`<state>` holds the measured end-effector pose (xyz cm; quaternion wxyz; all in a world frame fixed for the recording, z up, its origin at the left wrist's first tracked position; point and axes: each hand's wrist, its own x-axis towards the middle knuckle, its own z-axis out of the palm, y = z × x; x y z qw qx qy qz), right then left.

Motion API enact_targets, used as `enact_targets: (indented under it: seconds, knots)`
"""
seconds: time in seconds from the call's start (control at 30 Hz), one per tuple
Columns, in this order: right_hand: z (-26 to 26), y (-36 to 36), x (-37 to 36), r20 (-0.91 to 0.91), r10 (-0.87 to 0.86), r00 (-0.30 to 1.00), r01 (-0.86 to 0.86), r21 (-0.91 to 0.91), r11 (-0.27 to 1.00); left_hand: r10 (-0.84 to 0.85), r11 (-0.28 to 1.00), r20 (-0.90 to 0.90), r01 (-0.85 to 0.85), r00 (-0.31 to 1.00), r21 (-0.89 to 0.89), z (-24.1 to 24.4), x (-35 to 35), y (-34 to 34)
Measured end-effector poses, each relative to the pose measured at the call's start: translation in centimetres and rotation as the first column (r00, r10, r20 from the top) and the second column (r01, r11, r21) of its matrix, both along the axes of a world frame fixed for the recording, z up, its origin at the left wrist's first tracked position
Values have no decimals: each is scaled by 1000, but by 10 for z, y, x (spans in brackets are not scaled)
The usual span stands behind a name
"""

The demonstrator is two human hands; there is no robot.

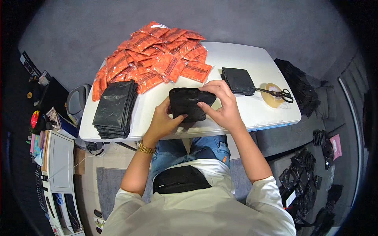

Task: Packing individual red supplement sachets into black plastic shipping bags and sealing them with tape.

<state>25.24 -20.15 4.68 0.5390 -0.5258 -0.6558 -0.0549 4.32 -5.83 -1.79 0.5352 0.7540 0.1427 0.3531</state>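
Between my hands, above the front edge of the white table [248,56], is a black plastic packet [190,103] with a rounded, padded look. My left hand [165,121] grips its lower left side, thumb across the front. On its right side, my right hand [221,104] pinches the upper edge with thumb and fingers. What the packet contains is hidden. A tall stack of flat black plastic bags [115,107] sits left of my left hand. Beyond my right hand lies a smaller stack of black bags [237,79].
Orange packets in clear film [156,56] form a large heap at the back left. Black-handled scissors [276,93] rest across a roll of clear tape [271,101] at the right. Dark plastic bundles [301,180] lie beyond the table's right side. A white cabinet [60,160] stands at left.
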Motion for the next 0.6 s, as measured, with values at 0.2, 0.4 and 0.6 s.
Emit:
enact_targets:
  seconds: [0.2, 0.4, 0.6]
  knots:
    - [16, -2, -7, 49, 23, 999, -18, -93, 996, -20, 999, -7, 21, 1000, 39, 9, -1, 1]
    - [26, 4, -8, 41, 32, 999, -24, -183, 983, 5, 997, -28, -3, 1000, 78, 22, -3, -2]
    - [41, 3, -6, 70, 111, 991, -91, -238, 967, 144, 858, 42, -146, 989, 493, 81, -9, -19]
